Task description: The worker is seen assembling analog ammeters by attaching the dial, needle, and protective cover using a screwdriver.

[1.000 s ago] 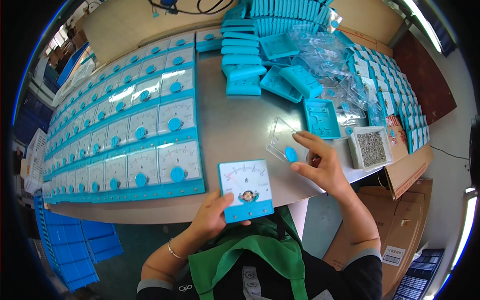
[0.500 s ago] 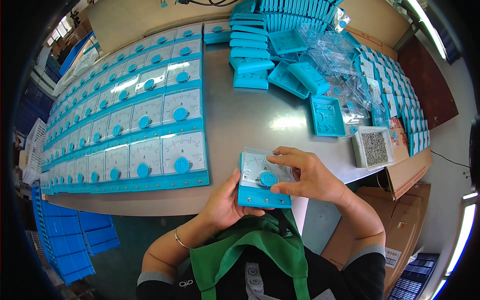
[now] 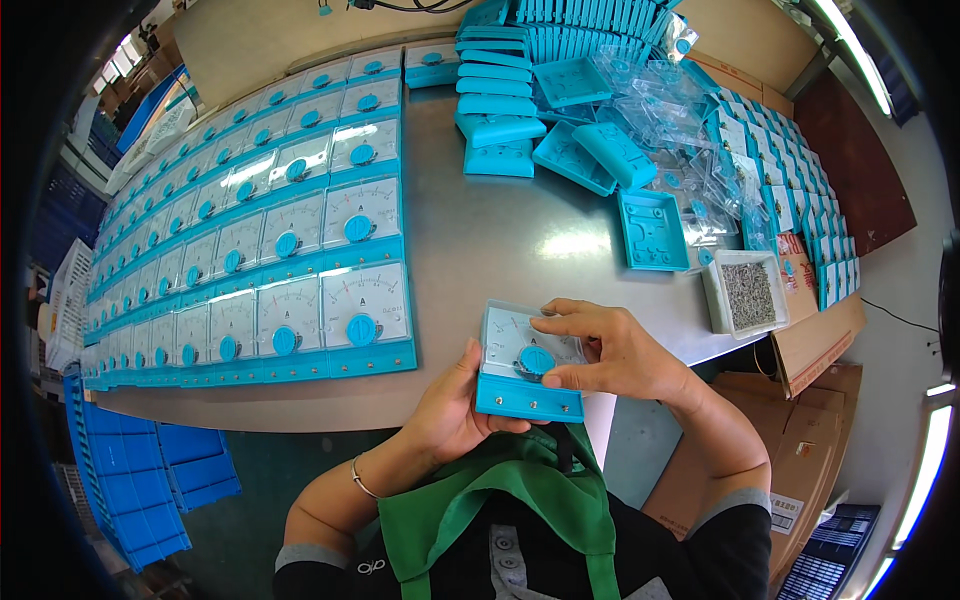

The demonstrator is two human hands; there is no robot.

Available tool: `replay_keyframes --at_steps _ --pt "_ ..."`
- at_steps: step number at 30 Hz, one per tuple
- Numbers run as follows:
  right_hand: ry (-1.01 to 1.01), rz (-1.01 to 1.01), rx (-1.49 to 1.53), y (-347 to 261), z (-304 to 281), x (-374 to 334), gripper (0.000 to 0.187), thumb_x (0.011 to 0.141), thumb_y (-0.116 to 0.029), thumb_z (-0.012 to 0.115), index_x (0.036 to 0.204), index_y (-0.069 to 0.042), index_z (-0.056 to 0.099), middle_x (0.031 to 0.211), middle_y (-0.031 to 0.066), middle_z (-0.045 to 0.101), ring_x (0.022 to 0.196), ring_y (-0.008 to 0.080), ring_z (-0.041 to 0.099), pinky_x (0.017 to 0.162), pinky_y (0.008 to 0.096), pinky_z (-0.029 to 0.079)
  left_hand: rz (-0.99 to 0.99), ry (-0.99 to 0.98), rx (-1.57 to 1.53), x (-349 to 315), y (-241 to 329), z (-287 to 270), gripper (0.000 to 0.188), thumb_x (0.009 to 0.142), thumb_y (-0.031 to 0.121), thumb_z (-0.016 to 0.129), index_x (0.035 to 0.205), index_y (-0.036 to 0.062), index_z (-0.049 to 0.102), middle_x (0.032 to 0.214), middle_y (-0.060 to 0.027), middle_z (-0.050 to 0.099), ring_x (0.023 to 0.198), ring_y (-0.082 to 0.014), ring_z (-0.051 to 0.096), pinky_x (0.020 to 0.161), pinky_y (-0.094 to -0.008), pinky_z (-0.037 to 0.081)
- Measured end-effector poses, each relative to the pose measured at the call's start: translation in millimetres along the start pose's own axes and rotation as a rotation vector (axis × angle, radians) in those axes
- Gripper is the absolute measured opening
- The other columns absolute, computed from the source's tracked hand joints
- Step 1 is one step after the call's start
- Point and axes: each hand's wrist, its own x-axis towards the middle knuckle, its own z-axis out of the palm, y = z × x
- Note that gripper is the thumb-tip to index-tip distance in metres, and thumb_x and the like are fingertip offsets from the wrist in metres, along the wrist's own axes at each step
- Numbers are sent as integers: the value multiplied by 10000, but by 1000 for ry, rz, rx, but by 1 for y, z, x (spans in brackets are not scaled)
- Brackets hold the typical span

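Note:
An ammeter [image 3: 513, 350] with a turquoise base, a white dial and a round turquoise knob is held in front of me, over the near table edge. My left hand [image 3: 452, 402] is closed around its left side and underside, thumb along the edge. My right hand [image 3: 625, 352] grips its right side, with fingertips on the clear front cover [image 3: 502, 326] and the thumb by the knob. Several small metal terminals line the base's lower strip. The right hand hides part of the dial's right side.
Rows of finished-looking ammeters [image 3: 365, 300] cover the table's left. Turquoise empty bases [image 3: 655, 232] and clear covers [image 3: 655, 110] are heaped at the back right. A white tray of small metal parts [image 3: 745, 295] stands at the right edge, beside rows of dial units [image 3: 830, 240] on cardboard.
The clear cover's top edge, which stuck out above the base, now sits lower and lines up with it. Both hands keep nearly the same place.

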Motion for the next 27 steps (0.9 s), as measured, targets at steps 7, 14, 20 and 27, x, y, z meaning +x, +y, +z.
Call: replay_keyframes --at_steps 7,14,20,27 --pt "52 -124 -221 2 8 -10 572 680 -203 803 1198 -69 602 1310 246 458 874 235 606 693 288 487 79 104 32 1 -8 16 559 958 465 379 1319 39 360 1189 -151 556 988 -287 620 704 -370 578" --pt "381 -341 -144 9 14 -24 483 745 -176 735 1189 -55 589 1274 235 492 765 214 625 626 279 484 175 200 490 -3 -2 21 508 840 211 633 1252 4 422 1106 -121 582 939 -223 616 678 -346 561" --pt "218 139 451 33 48 -29 229 867 -36 575 1089 7 613 1056 87 628 808 96 587 701 245 486 166 108 415 -10 -2 28 494 811 190 634 1222 -11 446 1062 -129 594 891 -225 623 636 -358 558" --pt "199 -105 579 43 74 -24 149 843 32 575 955 6 670 928 53 682 852 102 608 753 274 501 120 91 306 -13 1 24 430 808 153 591 1179 -30 474 1041 -140 591 853 -236 623 605 -364 556"
